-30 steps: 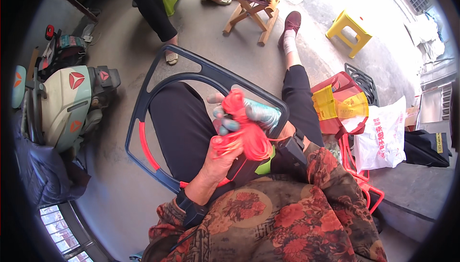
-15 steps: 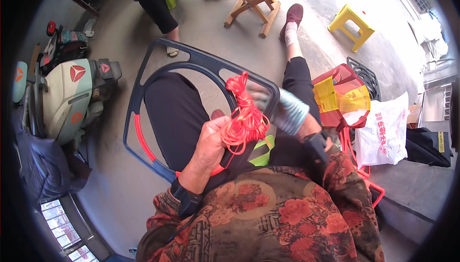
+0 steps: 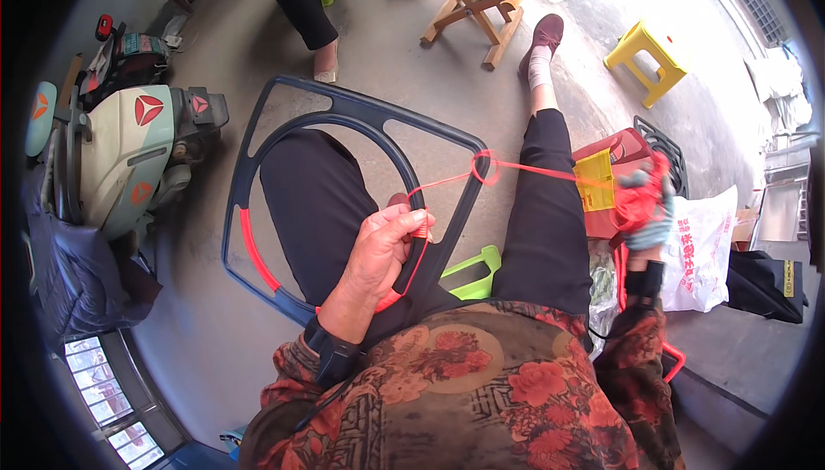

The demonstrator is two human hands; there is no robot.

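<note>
A dark blue plastic frame (image 3: 345, 102) with a round inner ring rests across my lap. My left hand (image 3: 378, 251) is closed round the ring's right side, its thumb pressed by a short winding of red cord (image 3: 420, 228). Red wrapping (image 3: 260, 255) also covers part of the ring at the lower left. Out to the right, my right hand (image 3: 657, 228), in a greyish-blue glove, grips a blurred bundle of red cord (image 3: 638, 204). Between the hands the cord (image 3: 537, 169) stretches nearly straight, with a small loop at the frame's right corner.
A red-and-yellow bag (image 3: 593, 180) and a white plastic bag (image 3: 700, 251) stand by my right hand. Ahead are a wooden folding stool (image 3: 481, 6), a yellow stool (image 3: 649, 62) and another person's legs (image 3: 301, 6). A scooter (image 3: 129, 169) stands left; a green stool (image 3: 474, 274) shows beneath me.
My right hand has swung out to the right with the cord bundle, which was in front of my left hand. The cord now spans between them. My left hand stays at the ring.
</note>
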